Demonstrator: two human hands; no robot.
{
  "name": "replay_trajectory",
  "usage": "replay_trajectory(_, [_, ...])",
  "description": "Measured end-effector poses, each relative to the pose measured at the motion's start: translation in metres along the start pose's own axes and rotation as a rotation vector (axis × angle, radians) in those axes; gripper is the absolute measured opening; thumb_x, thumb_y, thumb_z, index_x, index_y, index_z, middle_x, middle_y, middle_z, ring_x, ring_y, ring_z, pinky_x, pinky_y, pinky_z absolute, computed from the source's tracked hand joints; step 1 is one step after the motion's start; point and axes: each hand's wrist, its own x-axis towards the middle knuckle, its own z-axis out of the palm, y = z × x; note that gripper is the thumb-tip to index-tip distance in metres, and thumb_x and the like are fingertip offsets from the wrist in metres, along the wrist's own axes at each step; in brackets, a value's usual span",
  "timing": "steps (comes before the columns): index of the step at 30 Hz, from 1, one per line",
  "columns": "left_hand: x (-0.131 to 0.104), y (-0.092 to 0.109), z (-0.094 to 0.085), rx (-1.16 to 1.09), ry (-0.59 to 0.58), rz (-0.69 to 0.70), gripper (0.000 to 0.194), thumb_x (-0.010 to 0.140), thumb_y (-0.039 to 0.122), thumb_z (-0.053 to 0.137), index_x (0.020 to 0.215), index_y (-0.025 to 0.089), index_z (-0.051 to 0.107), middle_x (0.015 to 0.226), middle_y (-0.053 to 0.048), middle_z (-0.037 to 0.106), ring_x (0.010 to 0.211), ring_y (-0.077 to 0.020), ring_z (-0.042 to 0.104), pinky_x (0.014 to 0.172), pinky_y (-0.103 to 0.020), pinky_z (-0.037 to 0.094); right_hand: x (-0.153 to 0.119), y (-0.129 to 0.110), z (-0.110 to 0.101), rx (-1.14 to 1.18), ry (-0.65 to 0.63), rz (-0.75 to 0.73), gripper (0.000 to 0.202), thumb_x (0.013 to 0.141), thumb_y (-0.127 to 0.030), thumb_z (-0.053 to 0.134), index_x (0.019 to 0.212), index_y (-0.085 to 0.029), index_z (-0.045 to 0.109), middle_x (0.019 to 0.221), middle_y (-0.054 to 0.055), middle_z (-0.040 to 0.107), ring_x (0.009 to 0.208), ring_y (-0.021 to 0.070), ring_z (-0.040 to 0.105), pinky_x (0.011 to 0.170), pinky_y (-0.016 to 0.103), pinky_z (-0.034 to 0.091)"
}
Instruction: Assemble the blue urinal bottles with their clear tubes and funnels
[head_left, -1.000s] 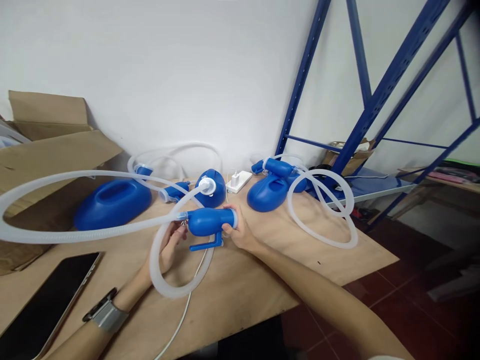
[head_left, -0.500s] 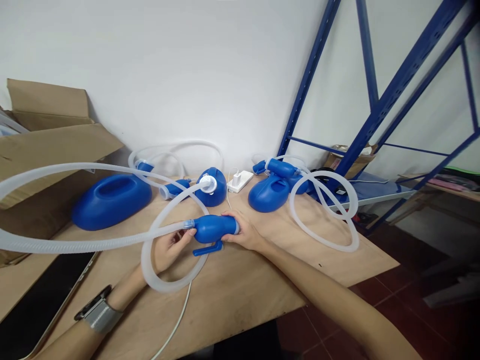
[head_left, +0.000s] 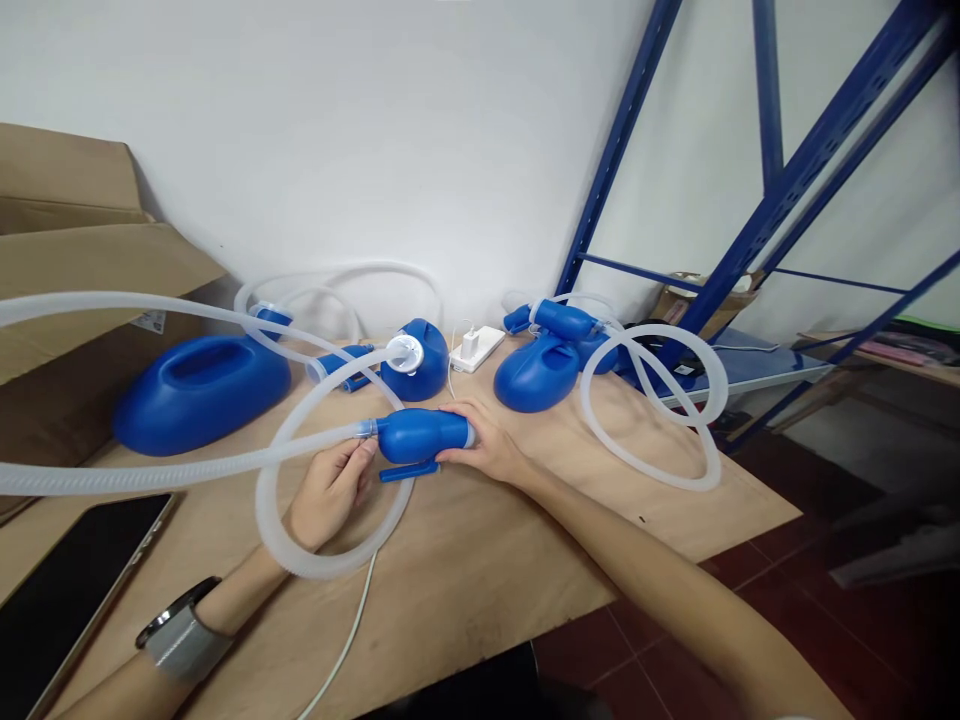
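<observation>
A blue plastic urinal head (head_left: 420, 437) with a side handle (head_left: 409, 470) lies sideways above the table. My right hand (head_left: 484, 445) wraps round its wide end, by the clear rim. My left hand (head_left: 334, 490) is closed in a pinch at the clear connector (head_left: 367, 429), where the hose joins the narrow end; the fingertips are partly hidden. The translucent hose (head_left: 270, 500) loops over my left wrist and out past the left edge, and runs to the white cap (head_left: 406, 353) of a blue urinal bottle (head_left: 424, 375).
Another blue bottle (head_left: 202, 395) stands left, near an open cardboard box (head_left: 97, 260). More blue bottles (head_left: 536, 375) with a coiled hose (head_left: 652, 470) sit right. A white power strip (head_left: 480, 350), a phone (head_left: 82, 590) and a white cable (head_left: 352, 630) lie on the wooden table (head_left: 517, 560). Blue shelving (head_left: 712, 290) rises right.
The view has shifted slightly. My left thumb has moved off the head's narrow end and slightly down, and its fingers are drawn together at the connector. My right hand keeps its grip.
</observation>
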Motion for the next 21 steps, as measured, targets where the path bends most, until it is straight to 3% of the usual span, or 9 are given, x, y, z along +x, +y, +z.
replay_trajectory(7, [0.0027, -0.005, 0.0095, -0.164, 0.058, -0.106, 0.046, 0.098, 0.044, 0.045, 0.056, 0.028, 0.032, 0.043, 0.004, 0.037, 0.032, -0.0115, 0.038, 0.033, -0.026, 0.029, 0.0004, 0.001, 0.0063, 0.08, 0.142, 0.158, 0.071, 0.063, -0.051, 0.098, 0.118, -0.025, 0.063, 0.117, 0.006, 0.068, 0.11, 0.0278, 0.065, 0.098, 0.042, 0.052])
replay_trajectory(11, [0.0037, -0.0056, 0.0103, -0.201, 0.064, -0.098, 0.043, 0.098, 0.043, 0.043, 0.058, 0.028, 0.034, 0.045, 0.003, 0.04, 0.033, -0.0119, 0.039, 0.034, -0.026, 0.031, 0.0034, 0.0009, 0.009, 0.285, 0.115, 0.271, 0.071, 0.056, -0.046, 0.101, 0.108, -0.024, 0.058, 0.099, 0.0, 0.066, 0.089, 0.0203, 0.064, 0.08, 0.033, 0.052])
replay_trajectory(15, [0.0025, -0.0048, 0.0075, -0.186, 0.024, -0.06, 0.038, 0.096, 0.042, 0.048, 0.062, 0.025, 0.046, 0.053, 0.0, 0.054, 0.045, -0.0151, 0.054, 0.046, -0.029, 0.046, 0.0081, 0.0001, 0.0063, 0.502, 0.071, 0.353, 0.065, 0.056, -0.049, 0.099, 0.101, -0.022, 0.061, 0.087, -0.003, 0.065, 0.077, 0.015, 0.06, 0.071, 0.028, 0.05])
replay_trajectory(21, [0.0005, -0.0035, 0.0014, -0.097, 0.033, -0.006, 0.042, 0.099, 0.045, 0.05, 0.063, 0.023, 0.056, 0.056, -0.001, 0.06, 0.055, -0.0165, 0.057, 0.058, -0.03, 0.048, 0.0067, 0.0014, 0.0056, 0.672, -0.034, 0.542, 0.061, 0.068, -0.067, 0.086, 0.102, -0.02, 0.067, 0.078, -0.002, 0.066, 0.058, 0.0117, 0.058, 0.05, 0.022, 0.044])
